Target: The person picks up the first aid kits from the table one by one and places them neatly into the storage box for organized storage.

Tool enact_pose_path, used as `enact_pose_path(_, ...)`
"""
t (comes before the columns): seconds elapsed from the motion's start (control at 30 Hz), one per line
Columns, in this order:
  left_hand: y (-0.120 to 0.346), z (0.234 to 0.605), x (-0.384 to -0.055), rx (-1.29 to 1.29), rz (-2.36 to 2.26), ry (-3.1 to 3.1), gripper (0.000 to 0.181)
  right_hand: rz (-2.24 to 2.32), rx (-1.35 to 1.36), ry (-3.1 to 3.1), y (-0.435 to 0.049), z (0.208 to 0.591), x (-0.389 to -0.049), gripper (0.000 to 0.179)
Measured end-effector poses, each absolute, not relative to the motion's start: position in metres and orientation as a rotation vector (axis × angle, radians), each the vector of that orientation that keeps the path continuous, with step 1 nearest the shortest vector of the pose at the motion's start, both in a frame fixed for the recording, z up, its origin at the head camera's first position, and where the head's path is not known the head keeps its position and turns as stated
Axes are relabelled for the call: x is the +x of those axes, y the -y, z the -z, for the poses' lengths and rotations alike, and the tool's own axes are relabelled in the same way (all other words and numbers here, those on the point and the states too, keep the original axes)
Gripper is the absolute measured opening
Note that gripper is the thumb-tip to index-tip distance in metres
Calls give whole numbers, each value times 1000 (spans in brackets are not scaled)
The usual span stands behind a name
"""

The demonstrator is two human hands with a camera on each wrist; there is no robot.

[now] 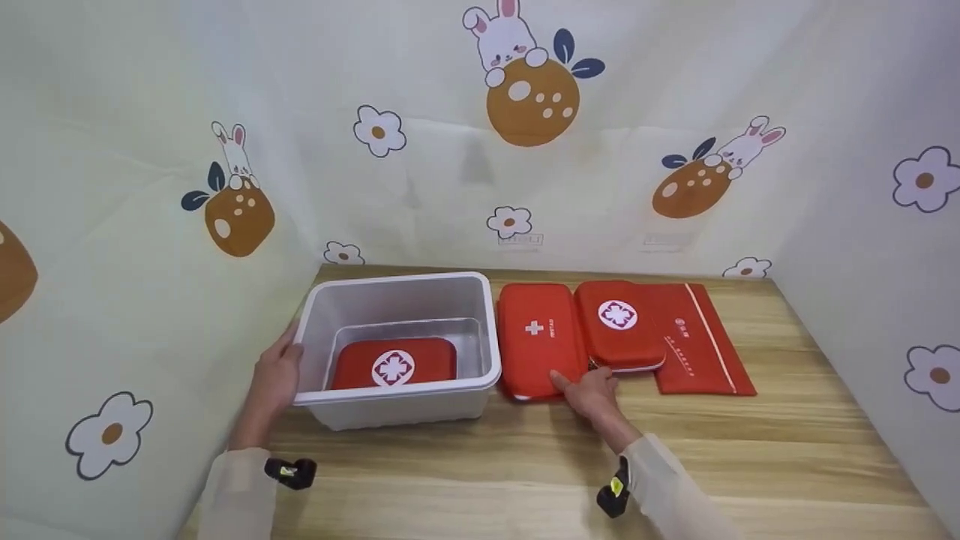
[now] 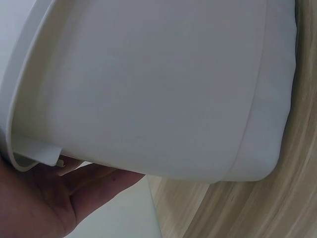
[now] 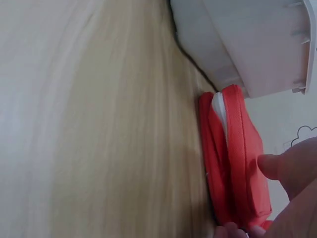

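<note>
A white plastic bin (image 1: 405, 409) stands at the left of the wooden table, with a red first-aid case (image 1: 352, 364) bearing a white cross emblem lying inside. My left hand (image 1: 279, 371) grips the bin's left rim; in the left wrist view its fingers (image 2: 106, 191) reach around the bin's wall. Just right of the bin lies a long red first-aid case (image 1: 529, 364) with a small white cross. My right hand (image 1: 596, 394) holds this case at its near right corner, thumb on the top face and the other fingers along the side, partly hidden.
A squarer red first-aid case (image 1: 619, 345) with a round white emblem sits against the long case. Partly beneath it lies a flat red pouch (image 1: 694, 367) with a white stripe. Patterned fabric walls (image 1: 420, 195) enclose the table (image 1: 450, 480) at the back and both sides.
</note>
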State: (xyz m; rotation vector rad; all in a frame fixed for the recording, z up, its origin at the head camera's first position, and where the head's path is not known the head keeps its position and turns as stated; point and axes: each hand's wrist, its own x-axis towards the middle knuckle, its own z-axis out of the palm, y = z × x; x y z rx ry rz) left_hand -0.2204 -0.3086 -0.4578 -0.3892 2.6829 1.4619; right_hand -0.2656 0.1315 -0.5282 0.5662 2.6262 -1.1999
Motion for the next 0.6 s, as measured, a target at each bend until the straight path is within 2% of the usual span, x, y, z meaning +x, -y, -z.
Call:
enact_pose_path(0.1,308,458,-221,-386,-1466,-2688,55,1085,506,-2648,-136,532,-264,97)
enact_pose_path(0.4,308,458,-221,-403,-1451,-2681,54,1083,490,-2631,-140,532,-265,87)
enact_pose_path(0.6,310,457,-220,-368,-1453,-2711,56,1248,516,-2572,-139,531,-265,69)
